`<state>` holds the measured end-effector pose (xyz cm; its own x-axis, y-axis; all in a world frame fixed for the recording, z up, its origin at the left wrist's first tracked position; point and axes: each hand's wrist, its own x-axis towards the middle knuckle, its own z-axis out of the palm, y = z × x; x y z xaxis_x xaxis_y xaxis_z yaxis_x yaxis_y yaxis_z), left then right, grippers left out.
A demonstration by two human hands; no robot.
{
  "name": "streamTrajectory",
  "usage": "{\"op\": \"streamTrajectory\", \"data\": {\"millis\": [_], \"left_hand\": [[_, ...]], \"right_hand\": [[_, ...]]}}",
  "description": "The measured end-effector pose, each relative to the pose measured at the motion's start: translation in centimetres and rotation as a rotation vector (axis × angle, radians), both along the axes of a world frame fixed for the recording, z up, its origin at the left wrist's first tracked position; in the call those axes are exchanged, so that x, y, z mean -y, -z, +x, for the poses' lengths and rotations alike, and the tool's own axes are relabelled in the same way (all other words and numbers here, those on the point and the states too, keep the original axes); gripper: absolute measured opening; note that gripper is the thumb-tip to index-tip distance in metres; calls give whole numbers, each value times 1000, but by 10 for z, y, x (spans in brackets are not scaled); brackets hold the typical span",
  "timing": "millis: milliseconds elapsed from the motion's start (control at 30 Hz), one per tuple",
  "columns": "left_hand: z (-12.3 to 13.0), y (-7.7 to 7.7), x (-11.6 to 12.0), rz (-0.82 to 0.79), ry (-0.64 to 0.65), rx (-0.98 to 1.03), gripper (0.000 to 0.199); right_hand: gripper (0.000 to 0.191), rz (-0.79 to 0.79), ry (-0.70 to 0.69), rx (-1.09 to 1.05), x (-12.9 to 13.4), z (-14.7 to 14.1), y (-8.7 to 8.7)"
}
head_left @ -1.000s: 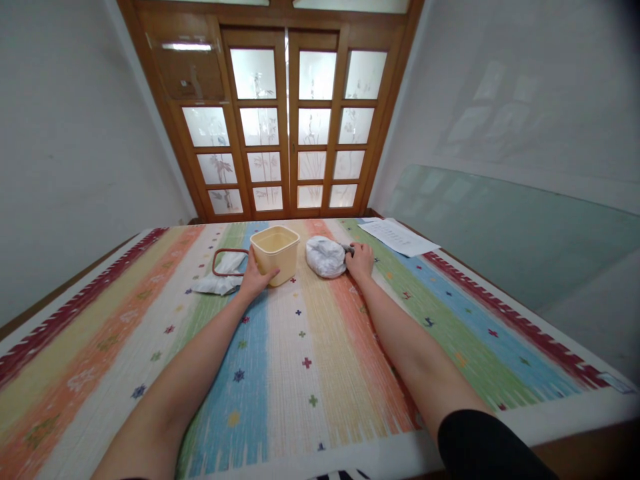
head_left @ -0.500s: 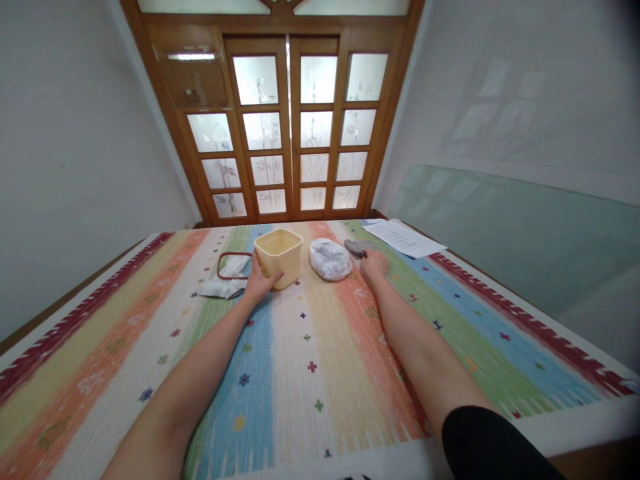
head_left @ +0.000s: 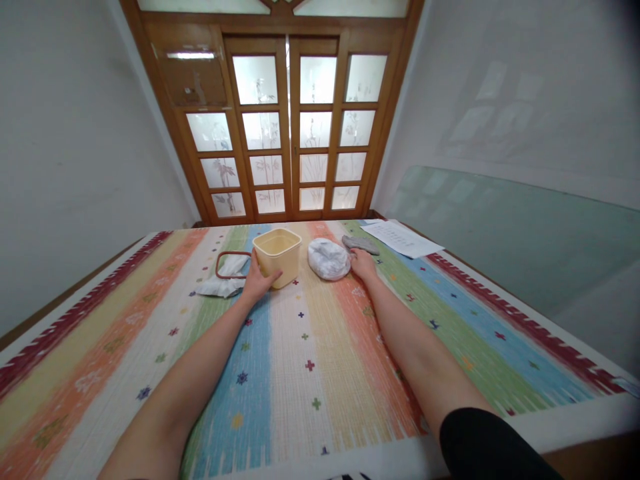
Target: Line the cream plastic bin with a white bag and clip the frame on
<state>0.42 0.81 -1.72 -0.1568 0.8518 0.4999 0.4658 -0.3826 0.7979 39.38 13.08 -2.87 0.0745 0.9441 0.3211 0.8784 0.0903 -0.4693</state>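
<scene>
Wooden doors (head_left: 257,107) with frosted panes close off the far end of the room, and a striped tablecloth (head_left: 310,427) covers the table before me. I see the left hand (head_left: 259,279) gripping the cream container (head_left: 287,265), thumb against its near side and fingers at its left. Left of those fingers lie a reddish-brown frame (head_left: 234,253) and a crumpled whitish packet (head_left: 220,288). The right hand (head_left: 364,263) has its curled fingertips at the right end of the white bundle (head_left: 327,259); whether they pinch it, I can't tell. Just beyond those fingers rests a flat grey cloth (head_left: 363,245), with printed paper (head_left: 403,239) farther off to their right.
</scene>
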Motion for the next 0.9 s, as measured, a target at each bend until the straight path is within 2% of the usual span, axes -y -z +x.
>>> {"op": "streamTrajectory", "data": {"millis": [100, 233, 367, 433, 500, 567, 700, 767, 833, 900], "left_hand": [[-2, -1, 0, -8, 2, -22, 122], [-6, 0, -2, -36, 99, 11, 117], [-7, 0, -1, -56, 171, 8, 102], [-7, -3, 0, -21, 185, -21, 85], [-9, -8, 0, 33, 158, -56, 70], [-15, -14, -1, 80, 44, -95, 63], [-47, -20, -7, 87, -356, -144, 50], [-72, -17, -10, 2, -559, -107, 43], [-98, -12, -11, -156, -770, 3, 37], [-118, -6, -12, -224, -834, 49, 35]], "right_hand": [[39, 115, 3, -136, 5, -6, -6], [37, 415, -74, -256, 23, -38, -21], [37, 577, -338, -242, 55, -88, -32], [48, 590, -485, -264, 72, -112, -32], [60, 559, -569, -307, 84, -131, -29], [71, 504, -606, -356, 91, -143, -25], [73, 383, -578, -451, 89, -145, -19], [67, 325, -573, -449, 86, -140, -17], [60, 284, -592, -411, 83, -135, -16], [55, 265, -612, -378, 81, -133, -14]]}}
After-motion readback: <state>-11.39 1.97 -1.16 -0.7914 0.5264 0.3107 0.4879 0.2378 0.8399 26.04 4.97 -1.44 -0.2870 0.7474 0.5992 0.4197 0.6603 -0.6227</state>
